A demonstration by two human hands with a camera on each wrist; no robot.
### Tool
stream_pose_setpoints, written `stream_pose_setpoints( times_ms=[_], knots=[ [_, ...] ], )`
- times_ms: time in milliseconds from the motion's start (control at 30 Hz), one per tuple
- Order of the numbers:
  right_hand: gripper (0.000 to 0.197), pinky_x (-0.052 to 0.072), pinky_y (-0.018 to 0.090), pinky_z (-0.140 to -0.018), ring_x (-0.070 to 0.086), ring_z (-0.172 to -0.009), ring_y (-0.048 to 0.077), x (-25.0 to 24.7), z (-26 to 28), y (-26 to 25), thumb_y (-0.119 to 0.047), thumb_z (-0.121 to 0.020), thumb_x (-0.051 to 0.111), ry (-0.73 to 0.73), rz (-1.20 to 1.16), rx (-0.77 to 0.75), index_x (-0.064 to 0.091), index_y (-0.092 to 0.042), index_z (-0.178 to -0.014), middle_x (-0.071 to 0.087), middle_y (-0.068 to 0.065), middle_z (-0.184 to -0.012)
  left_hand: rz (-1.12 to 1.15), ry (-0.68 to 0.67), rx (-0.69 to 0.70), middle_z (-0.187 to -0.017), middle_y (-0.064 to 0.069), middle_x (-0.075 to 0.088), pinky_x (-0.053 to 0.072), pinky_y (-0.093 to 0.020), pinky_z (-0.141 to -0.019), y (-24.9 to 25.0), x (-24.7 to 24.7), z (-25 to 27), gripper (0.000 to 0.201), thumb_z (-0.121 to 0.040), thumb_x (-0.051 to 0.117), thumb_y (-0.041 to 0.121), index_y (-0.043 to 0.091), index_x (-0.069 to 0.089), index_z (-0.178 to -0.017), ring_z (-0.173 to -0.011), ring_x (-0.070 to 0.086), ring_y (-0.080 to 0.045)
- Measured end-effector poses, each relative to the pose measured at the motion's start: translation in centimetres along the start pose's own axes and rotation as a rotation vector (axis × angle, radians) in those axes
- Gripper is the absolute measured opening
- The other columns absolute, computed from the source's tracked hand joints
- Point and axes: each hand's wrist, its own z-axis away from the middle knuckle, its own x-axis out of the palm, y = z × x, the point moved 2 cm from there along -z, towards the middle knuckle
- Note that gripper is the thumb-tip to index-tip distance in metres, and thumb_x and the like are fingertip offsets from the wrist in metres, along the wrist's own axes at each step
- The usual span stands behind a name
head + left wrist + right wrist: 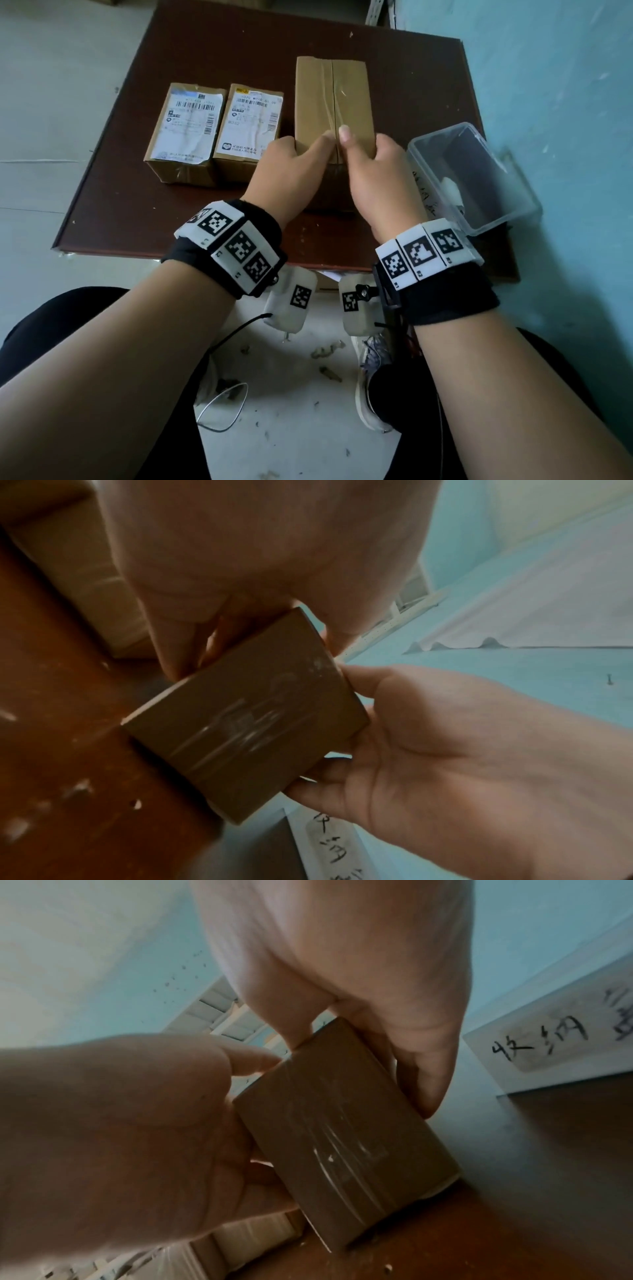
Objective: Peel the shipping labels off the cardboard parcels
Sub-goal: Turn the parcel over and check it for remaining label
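Both hands, my left hand (291, 168) and right hand (373, 171), clasp the label-free parcel (334, 99) mid-table (191, 44), while two labelled parcels (212, 133) toward the left edge await peeling.

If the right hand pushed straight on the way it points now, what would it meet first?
The right hand already grips the near end of the taped parcel, so it would press into that box first. Beyond it, only bare table seems to lie ahead, though depth is unclear.
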Motion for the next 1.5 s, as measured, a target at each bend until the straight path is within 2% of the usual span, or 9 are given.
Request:
stream_pose_setpoints(
  times_ms=[233,367,500,633,800,1033,1267,1367,1500],
  knots=[
    [0.046,0.052,0.010,-0.085,0.068,-0.108,-0.007,-1.1,0.8,-0.2,-0.053,-0.107,0.067,0.082,-0.204,-0.164,0.063,-0.024,-0.143,0.073,-0.016,-0.123,0.177,0.043,0.180,-0.103,0.009,0.070,0.056,-0.021,-0.080,0.6,-1.6,0.6,0.030,-0.102,0.068,0.035,0.012,0.060,-0.119,-0.092,0.071,0.000],
    [0.053,0.058,0.030,-0.108,0.070,-0.120,0.002,-1.0,2.1,-0.2,-0.044,-0.103,0.077,0.085,-0.422,-0.267,0.057,-0.018,-0.145,0.074,-0.009,-0.129,0.386,0.091,0.235,-0.094,0.008,0.068,0.054,-0.016,-0.071,1.3,-3.0,1.7,0.034,-0.099,0.073,0.032,0.006,0.057,-0.115,-0.081,0.070,0.004],
    [0.080,0.055,0.025,-0.109,0.063,-0.128,0.000,-0.5,2.7,-0.4,-0.057,-0.093,0.080,0.018,-0.377,-0.324,0.055,-0.017,-0.156,0.059,0.000,-0.143,0.572,0.025,0.109,-0.121,-0.014,0.068,0.063,-0.045,-0.094,0.8,-3.3,1.8,0.056,-0.081,0.079,0.048,0.014,0.050,-0.115,-0.107,0.075,-0.022],
    [0.064,0.055,0.012,-0.095,0.064,-0.116,-0.007,-0.3,3.1,-0.5,-0.043,-0.100,0.080,-0.062,-0.329,-0.348,0.059,-0.016,-0.154,0.054,0.003,-0.137,0.653,-0.046,0.069,-0.123,-0.006,0.068,0.063,-0.037,-0.091,0.6,-3.0,2.3,0.061,-0.098,0.072,0.032,0.012,0.036,-0.143,-0.107,0.076,-0.015],
    [0.068,0.058,0.028,-0.108,0.065,-0.128,0.004,0.3,3.0,-0.4,-0.055,-0.100,0.069,-0.078,-0.365,-0.344,0.049,-0.017,-0.153,0.060,0.002,-0.146,0.567,-0.265,0.212,-0.135,-0.013,0.069,0.060,-0.044,-0.097,0.6,-4.1,1.8,0.064,-0.103,0.066,0.021,0.011,0.033,-0.157,-0.122,0.070,-0.029],
    [0.024,0.064,0.032,-0.097,0.077,-0.101,0.002,-2.0,2.0,-1.3,-0.059,-0.109,0.056,0.054,-0.506,-0.140,0.059,-0.037,-0.117,0.077,-0.014,-0.115,0.282,-0.473,0.246,-0.154,-0.004,0.054,0.054,-0.052,-0.108,-1.5,-2.9,2.2,0.107,-0.086,0.084,0.037,0.034,0.014,-0.167,-0.139,0.057,-0.023],
    [0.055,0.060,0.040,-0.109,0.072,-0.122,0.004,0.2,2.1,-1.1,-0.041,-0.108,0.069,-0.107,-0.482,-0.276,0.051,-0.021,-0.156,0.073,-0.007,-0.137,0.521,-0.296,0.192,-0.140,-0.013,0.066,0.057,-0.046,-0.103,-0.9,-3.1,1.6,0.050,-0.109,0.057,0.032,0.013,0.045,-0.153,-0.127,0.067,-0.029],
    [0.077,0.053,0.042,-0.119,0.062,-0.141,0.009,1.1,2.1,-1.1,-0.041,-0.107,0.068,-0.262,-0.448,-0.312,0.032,-0.017,-0.170,0.063,-0.001,-0.155,0.633,-0.247,0.137,-0.141,-0.017,0.065,0.053,-0.057,-0.108,-0.8,-3.8,1.4,0.052,-0.109,0.055,0.039,0.011,0.048,-0.152,-0.129,0.065,-0.035],
    [0.062,0.057,0.034,-0.113,0.068,-0.130,0.004,0.3,2.0,-1.4,-0.037,-0.110,0.067,-0.171,-0.427,-0.319,0.042,-0.016,-0.163,0.069,-0.004,-0.144,0.564,-0.261,0.203,-0.139,-0.015,0.067,0.059,-0.047,-0.100,-0.2,-3.9,1.7,0.049,-0.109,0.057,0.028,0.010,0.044,-0.153,-0.125,0.068,-0.031]
  ],
)
